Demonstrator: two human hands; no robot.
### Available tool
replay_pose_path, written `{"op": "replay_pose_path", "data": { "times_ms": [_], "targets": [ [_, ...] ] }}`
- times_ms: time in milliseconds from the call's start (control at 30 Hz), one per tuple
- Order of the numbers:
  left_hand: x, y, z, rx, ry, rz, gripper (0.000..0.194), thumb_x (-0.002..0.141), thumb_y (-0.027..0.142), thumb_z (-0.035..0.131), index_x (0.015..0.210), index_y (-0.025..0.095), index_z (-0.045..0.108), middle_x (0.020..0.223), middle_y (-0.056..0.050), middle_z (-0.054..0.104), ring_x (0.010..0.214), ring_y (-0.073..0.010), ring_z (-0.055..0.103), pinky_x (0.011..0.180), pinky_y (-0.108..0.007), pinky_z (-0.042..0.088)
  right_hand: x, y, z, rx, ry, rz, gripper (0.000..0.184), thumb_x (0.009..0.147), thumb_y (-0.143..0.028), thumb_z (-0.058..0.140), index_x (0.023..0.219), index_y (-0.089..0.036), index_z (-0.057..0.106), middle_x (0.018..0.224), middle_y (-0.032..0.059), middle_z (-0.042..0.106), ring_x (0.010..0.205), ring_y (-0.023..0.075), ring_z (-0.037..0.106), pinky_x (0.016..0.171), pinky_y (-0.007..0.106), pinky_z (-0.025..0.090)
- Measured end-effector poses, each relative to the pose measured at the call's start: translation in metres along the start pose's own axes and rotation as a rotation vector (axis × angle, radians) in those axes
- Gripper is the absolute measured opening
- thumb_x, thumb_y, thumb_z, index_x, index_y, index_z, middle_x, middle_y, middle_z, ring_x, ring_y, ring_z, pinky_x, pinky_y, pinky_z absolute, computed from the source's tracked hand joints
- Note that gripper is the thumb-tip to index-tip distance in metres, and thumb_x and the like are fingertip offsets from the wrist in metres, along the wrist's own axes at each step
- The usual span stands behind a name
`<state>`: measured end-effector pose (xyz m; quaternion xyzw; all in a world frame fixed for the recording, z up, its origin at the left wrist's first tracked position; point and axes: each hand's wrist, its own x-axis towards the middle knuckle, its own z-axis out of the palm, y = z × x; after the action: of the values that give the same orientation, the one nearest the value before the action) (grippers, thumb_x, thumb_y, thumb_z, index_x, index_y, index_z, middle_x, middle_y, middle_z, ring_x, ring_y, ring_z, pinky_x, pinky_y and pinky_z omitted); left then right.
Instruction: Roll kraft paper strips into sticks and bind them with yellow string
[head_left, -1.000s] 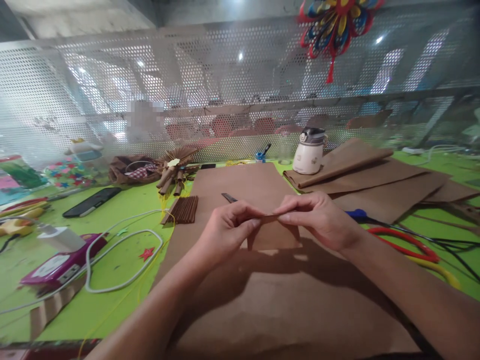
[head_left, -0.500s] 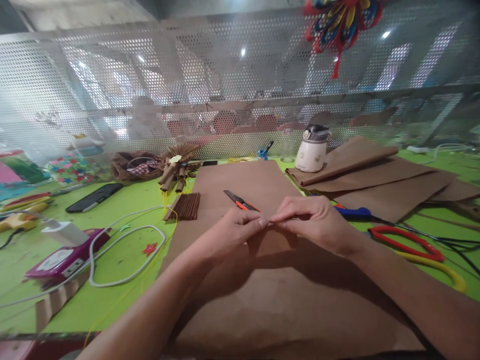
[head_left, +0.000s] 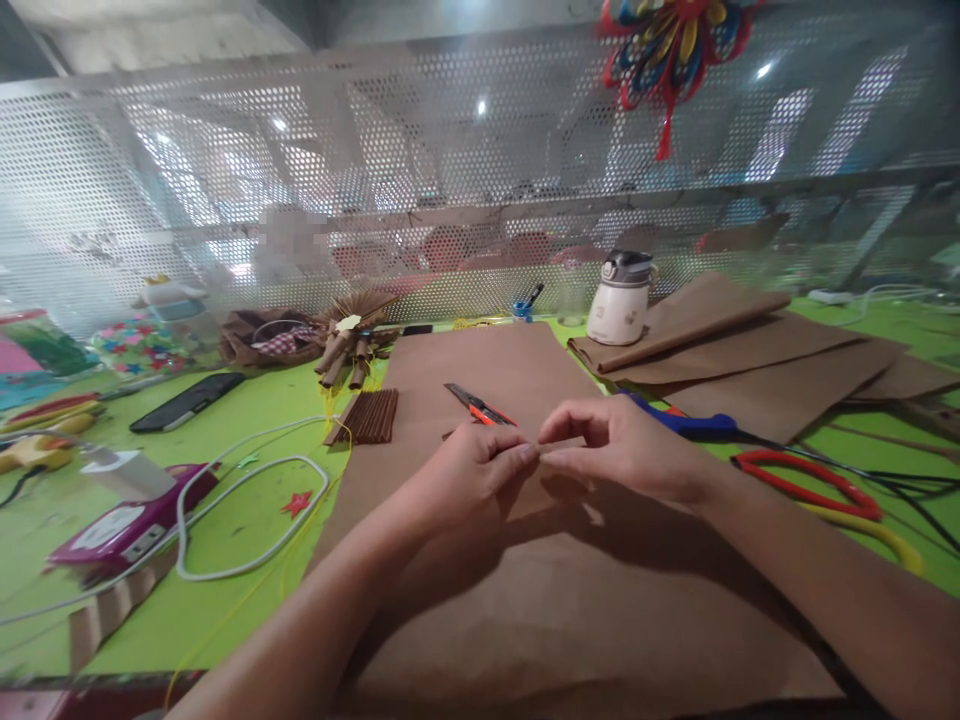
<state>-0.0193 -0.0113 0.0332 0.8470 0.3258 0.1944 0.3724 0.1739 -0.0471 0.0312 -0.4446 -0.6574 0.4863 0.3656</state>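
Note:
My left hand (head_left: 480, 475) and my right hand (head_left: 626, 445) meet above a large brown paper sheet (head_left: 487, 355). Each pinches a small piece of brown paper (head_left: 566, 444), now a narrow strip or roll mostly hidden by my fingers. Just beyond my left hand lies a utility knife (head_left: 486, 408) with an orange and black body, its blade pointing away to the left. A row of thin brown paper rolls (head_left: 371, 417) sits side by side at the sheet's left edge. Behind my right hand is a blue-handled tool (head_left: 694, 425) with a dark cord.
Large folded brown papers (head_left: 750, 355) and a white flask (head_left: 619, 305) stand at the back right. Red pliers-like handles (head_left: 806, 482) lie beside my right forearm. On the left are a purple power strip (head_left: 131, 520), a white cable (head_left: 326, 480) and a phone (head_left: 187, 402).
The small paper, a hanging flap a second ago, has become narrower between my fingertips. My right fingers have shifted slightly, and more of the utility knife and blue-handled tool shows.

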Motion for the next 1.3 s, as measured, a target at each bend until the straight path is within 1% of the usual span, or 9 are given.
{"op": "replay_pose_path", "data": {
  "times_ms": [133, 267, 500, 633, 767, 933, 1033, 1200, 1300],
  "targets": [
    [-0.001, 0.003, 0.000, 0.038, 0.002, -0.021, 0.029, 0.087, 0.031, 0.043, 0.067, 0.014, 0.055, 0.061, 0.002, 0.047, 0.060, -0.0104, 0.042, 0.057, -0.021, 0.033, 0.002, 0.002, -0.001, -0.080, 0.057, 0.009, 0.020, 0.075, -0.032, 0.066, 0.071, -0.014, 0.059, 0.055, -0.0022, 0.055, 0.052, 0.0085, 0.050, 0.048, 0.020, 0.037],
    [-0.002, 0.004, 0.002, 0.080, 0.019, -0.008, 0.027, 0.087, 0.030, 0.043, 0.072, 0.014, 0.059, 0.061, 0.001, 0.052, 0.060, -0.0108, 0.046, 0.058, -0.021, 0.035, 0.003, 0.004, -0.004, -0.099, 0.065, -0.014, 0.022, 0.074, -0.036, 0.066, 0.071, -0.014, 0.061, 0.057, -0.0015, 0.056, 0.052, 0.0087, 0.049, 0.047, 0.021, 0.037],
    [-0.004, 0.009, 0.008, 0.160, 0.131, 0.026, 0.029, 0.087, 0.027, 0.044, 0.063, 0.015, 0.055, 0.055, 0.001, 0.055, 0.053, -0.0098, 0.046, 0.053, -0.020, 0.033, 0.004, 0.003, -0.002, 0.016, 0.063, 0.029, 0.021, 0.069, -0.032, 0.071, 0.076, -0.014, 0.063, 0.065, -0.0007, 0.060, 0.058, 0.0094, 0.053, 0.054, 0.022, 0.041],
    [-0.004, 0.011, 0.010, 0.166, 0.171, 0.014, 0.025, 0.086, 0.027, 0.045, 0.071, 0.015, 0.061, 0.056, 0.000, 0.056, 0.054, -0.0106, 0.048, 0.052, -0.020, 0.034, 0.004, 0.001, 0.000, 0.019, 0.100, 0.036, 0.018, 0.070, -0.030, 0.070, 0.073, -0.013, 0.065, 0.061, -0.0012, 0.059, 0.056, 0.0086, 0.050, 0.053, 0.022, 0.038],
    [-0.005, 0.007, 0.010, 0.171, 0.189, 0.040, 0.025, 0.087, 0.028, 0.044, 0.076, 0.015, 0.063, 0.055, 0.000, 0.056, 0.053, -0.0105, 0.048, 0.051, -0.020, 0.034, 0.004, -0.001, 0.001, 0.026, 0.122, 0.001, 0.020, 0.070, -0.032, 0.071, 0.066, -0.014, 0.063, 0.055, -0.0024, 0.056, 0.052, 0.0080, 0.046, 0.051, 0.022, 0.036],
    [-0.006, 0.008, 0.009, 0.182, 0.192, 0.036, 0.025, 0.087, 0.028, 0.044, 0.073, 0.015, 0.061, 0.057, 0.000, 0.056, 0.054, -0.0104, 0.048, 0.051, -0.020, 0.034, 0.003, -0.003, 0.004, 0.002, 0.144, -0.046, 0.023, 0.071, -0.034, 0.069, 0.063, -0.015, 0.059, 0.053, -0.0029, 0.051, 0.050, 0.0087, 0.044, 0.048, 0.023, 0.035],
    [-0.005, 0.009, 0.007, 0.176, 0.186, 0.036, 0.025, 0.087, 0.028, 0.043, 0.073, 0.015, 0.059, 0.058, 0.000, 0.056, 0.055, -0.0107, 0.048, 0.054, -0.021, 0.035, 0.003, -0.002, 0.002, -0.067, 0.178, -0.089, 0.022, 0.073, -0.034, 0.068, 0.064, -0.015, 0.060, 0.057, -0.0017, 0.053, 0.053, 0.0094, 0.046, 0.049, 0.023, 0.037],
    [-0.005, 0.006, 0.007, 0.199, 0.196, 0.044, 0.024, 0.088, 0.029, 0.042, 0.075, 0.016, 0.057, 0.065, -0.001, 0.057, 0.060, -0.0118, 0.050, 0.057, -0.022, 0.036, 0.003, 0.000, -0.002, -0.226, 0.225, -0.290, 0.012, 0.076, -0.027, 0.065, 0.072, -0.015, 0.066, 0.072, 0.0020, 0.061, 0.067, 0.0124, 0.053, 0.059, 0.024, 0.040],
    [-0.006, 0.007, 0.009, 0.242, 0.193, 0.067, 0.021, 0.089, 0.028, 0.041, 0.083, 0.016, 0.057, 0.069, -0.002, 0.058, 0.062, -0.0122, 0.051, 0.059, -0.023, 0.036, 0.003, 0.000, -0.003, -0.189, 0.173, -0.247, 0.011, 0.076, -0.026, 0.066, 0.077, -0.015, 0.067, 0.074, 0.0022, 0.062, 0.068, 0.0128, 0.054, 0.059, 0.024, 0.041]
  ]
}}
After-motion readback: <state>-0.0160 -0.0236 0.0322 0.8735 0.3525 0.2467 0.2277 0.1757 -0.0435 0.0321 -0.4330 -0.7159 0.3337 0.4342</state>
